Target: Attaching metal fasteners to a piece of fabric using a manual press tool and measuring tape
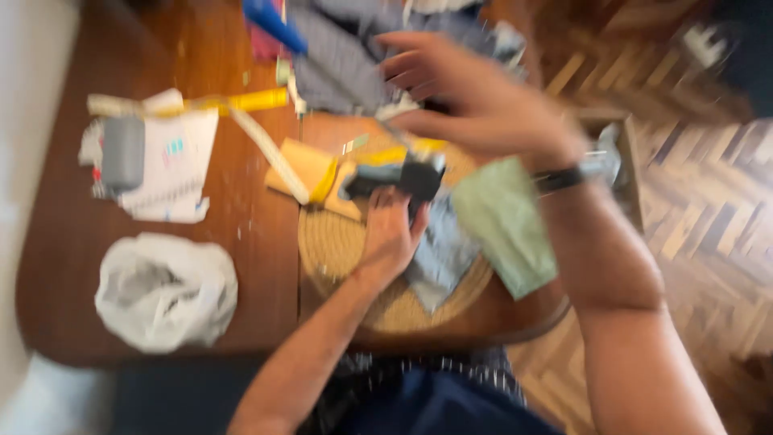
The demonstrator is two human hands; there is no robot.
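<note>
The picture is motion-blurred. My left hand is closed around a dark tool with a black and grey head, held over a round woven mat. Under it lies a grey-blue fabric piece, and a pale green fabric piece lies to its right. My right hand, with a dark wristband, hovers above the tool, its fingers spread and nothing in them. Behind it lies a heap of grey cloth.
On the brown wooden table lie a white plastic bag, papers with a grey case, a yellow tape measure, tan card pieces and a blue object. Parquet floor is at the right.
</note>
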